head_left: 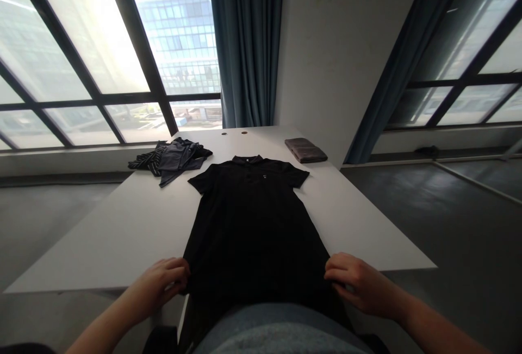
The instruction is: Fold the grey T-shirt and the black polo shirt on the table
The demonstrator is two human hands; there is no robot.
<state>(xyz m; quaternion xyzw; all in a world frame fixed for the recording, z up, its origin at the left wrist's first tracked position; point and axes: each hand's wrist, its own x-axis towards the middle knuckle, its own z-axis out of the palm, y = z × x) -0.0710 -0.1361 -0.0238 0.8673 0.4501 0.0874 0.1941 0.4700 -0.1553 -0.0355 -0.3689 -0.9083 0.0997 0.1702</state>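
Note:
A black short-sleeved polo shirt (255, 218) lies spread out on the white table, its collar at the far end and its hem toward me. A small pale mark shows on its chest. My left hand (169, 280) pinches the shirt's left edge close to the hem. On the opposite side, my right hand (346, 278) grips the right edge at about the same height. Between the hands the cloth hangs down over the table's front edge, and its lowest part blends into the dark area by my body.
A rumpled heap of dark and striped clothes (175, 157) sits at the table's back left. A folded brown-grey cloth (305, 150) lies at the back right of the white table (110, 234). Behind stand a blue curtain (247, 44), a wall and large windows.

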